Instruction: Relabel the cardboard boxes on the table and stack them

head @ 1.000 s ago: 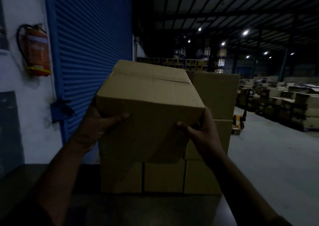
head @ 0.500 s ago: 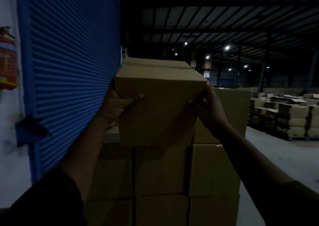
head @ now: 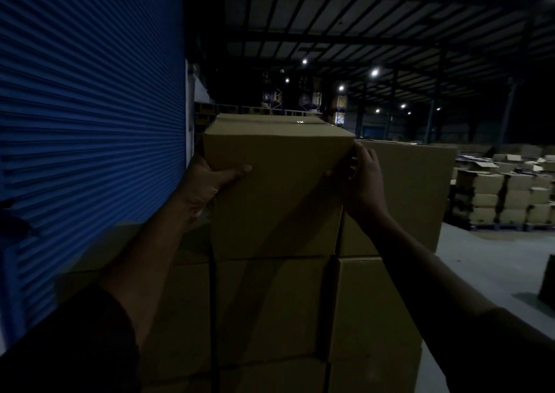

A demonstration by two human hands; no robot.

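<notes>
**Cardboard box held on top of the stack**

Cardboard box (head: 276, 182), seen from the head camera, sits at the top of a stack of boxes (head: 270, 308), its bottom edge level with the top of the box beneath it; whether it rests fully there cannot be told in the dim light. Its top flaps are closed along a taped seam.

The left hand (head: 207, 185) grips the box's left side, thumb laid across the front face and fingers out of sight round the corner. The right hand (head: 362, 182) holds the upper right edge, its fingers curled onto the corner. So the grip on each side is wrapped round the box.

Just right of the held box stands another box (head: 414, 194) on the same stack, nearly as tall. A blue roller shutter (head: 90, 122) fills the left. Far to the right, more stacked cartons (head: 504, 194) stand on the warehouse floor (head: 492, 260) under ceiling lamps (head: 374, 72).
</notes>
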